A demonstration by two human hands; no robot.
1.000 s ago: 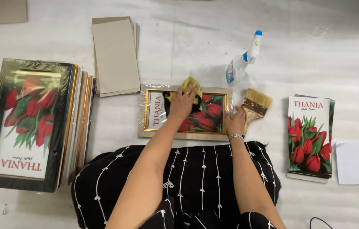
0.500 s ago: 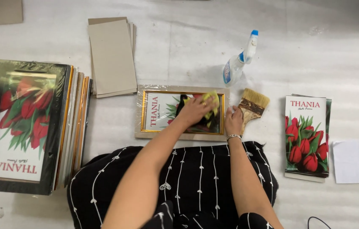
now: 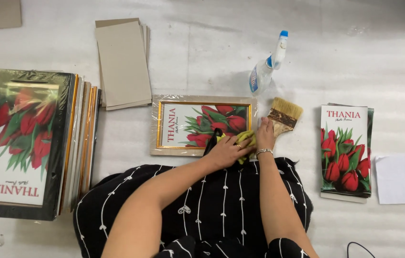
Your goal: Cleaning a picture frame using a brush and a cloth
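A gold-edged photo frame (image 3: 178,125) with a red tulip print lies flat on the white floor in front of my lap. My left hand (image 3: 226,152) presses a yellow cloth (image 3: 245,138) onto the frame's near right corner. My right hand (image 3: 265,133) rests on the frame's right edge and holds it down, fingers flat; it has a bracelet at the wrist. Just beyond its fingertips lies a wide paintbrush (image 3: 284,113) with pale bristles.
A spray bottle (image 3: 264,71) with a blue tip lies behind the frame. Grey backing boards (image 3: 122,64) are stacked at the back left. A stack of wrapped frames (image 3: 25,143) fills the left side. Tulip prints (image 3: 345,148) and white paper (image 3: 403,177) lie at the right.
My left hand has swept the yellow cloth from the frame's top middle, across to the right, then down to the near right corner. My right hand stays on the frame's right edge.
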